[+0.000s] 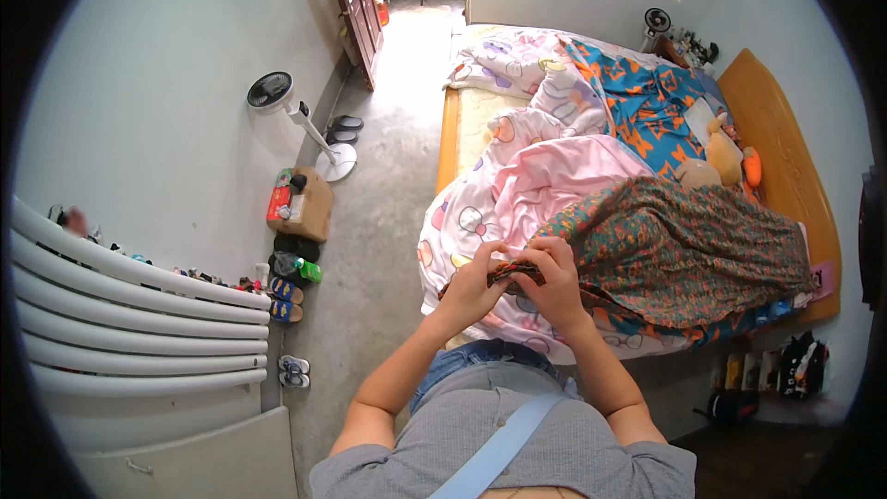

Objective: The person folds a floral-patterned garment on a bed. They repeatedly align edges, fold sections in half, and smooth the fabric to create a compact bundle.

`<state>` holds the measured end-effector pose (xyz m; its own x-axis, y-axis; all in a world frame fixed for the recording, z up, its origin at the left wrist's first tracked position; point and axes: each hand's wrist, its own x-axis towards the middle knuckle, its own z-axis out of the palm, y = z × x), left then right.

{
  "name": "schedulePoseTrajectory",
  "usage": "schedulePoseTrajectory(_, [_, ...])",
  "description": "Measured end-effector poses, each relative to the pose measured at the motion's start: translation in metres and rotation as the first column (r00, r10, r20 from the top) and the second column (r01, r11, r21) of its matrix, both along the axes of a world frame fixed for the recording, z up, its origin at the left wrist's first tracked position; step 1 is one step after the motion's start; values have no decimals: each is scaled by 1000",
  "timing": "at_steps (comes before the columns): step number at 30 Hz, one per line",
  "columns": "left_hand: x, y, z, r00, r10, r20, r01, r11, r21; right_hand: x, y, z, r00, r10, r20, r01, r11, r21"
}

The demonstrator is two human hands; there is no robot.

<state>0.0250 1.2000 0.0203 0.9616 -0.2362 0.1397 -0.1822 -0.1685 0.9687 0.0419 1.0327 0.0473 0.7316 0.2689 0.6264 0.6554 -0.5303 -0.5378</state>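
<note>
A dark floral cloth (686, 249), patterned in green and red, lies spread over the near side of the bed. Its gathered left end is pinched between my left hand (475, 287) and my right hand (551, 281), which are close together above the mattress edge. Bunched fabric runs between the fingertips of both hands. Beneath and beyond the cloth is a pink and white cartoon-print quilt (478, 222). A blue and orange patterned blanket (637, 104) lies farther back on the bed, and part of a similar fabric shows under the floral cloth's near edge.
Plush toys (724, 152) rest by the wooden headboard (776, 132). Left of the bed, a white standing fan (336, 161), a cardboard box (312, 204) and several shoes (285, 298) stand along the wall. A brown door (360, 14) stands ajar at the back.
</note>
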Motion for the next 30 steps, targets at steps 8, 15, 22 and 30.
schedulePoseTrajectory(8, [-13,2,-28,995,88,52,-73,969,-235,-3,-12,-6,988,150,-39,-154,980,-124])
schedulePoseTrajectory(15, [-20,56,-78,948,316,27,-316,949,11,-15,-41,22,997,42,-61,-37,997,71])
schedulePoseTrajectory(22, [-32,49,-136,987,125,99,-143,969,199,-32,-44,27,997,-64,-53,70,990,121])
schedulePoseTrajectory(30, [-42,51,-141,953,95,-287,-51,986,156,-24,-44,33,990,-102,92,97,993,63])
